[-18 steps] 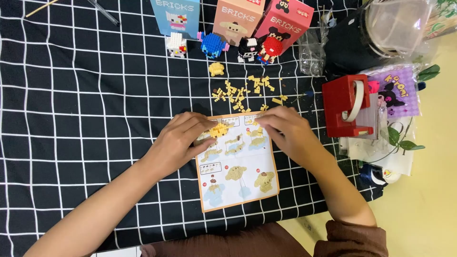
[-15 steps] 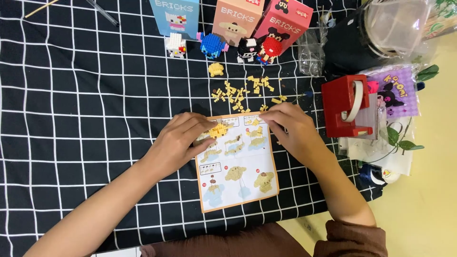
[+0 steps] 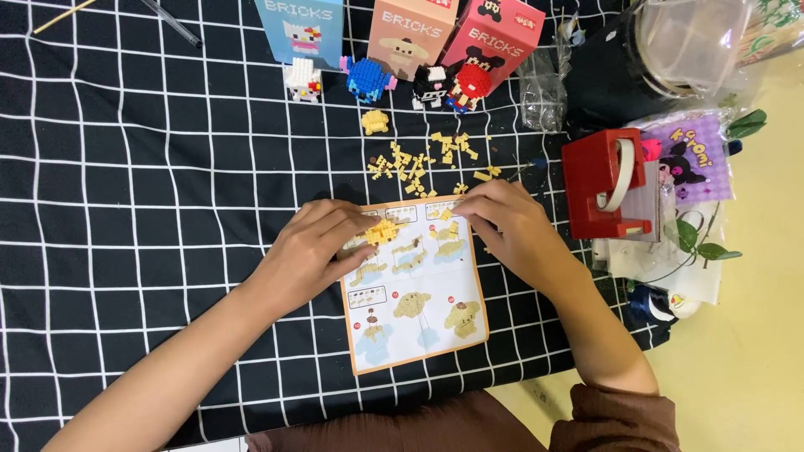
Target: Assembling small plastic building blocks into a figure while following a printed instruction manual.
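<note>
Hands resting on instruction sheet (image 3: pixel 416 289), which is lying flat on black checked cloth (image 3: pixel 126 184). Left hand (image 3: pixel 306 251) is pinching a small yellow brick piece (image 3: pixel 382 232) between thumb and fingers over the sheet's upper left. Right hand (image 3: pixel 507 226) is pressing curled fingertips on the sheet's top edge; whether it is holding anything cannot be told. Loose yellow bricks (image 3: pixel 419 159) are lying just beyond. Three boxes (image 3: pixel 402 29) and four figures (image 3: pixel 368 77) are standing farther back. Red tape dispenser (image 3: pixel 599 184) is sitting right.
</note>
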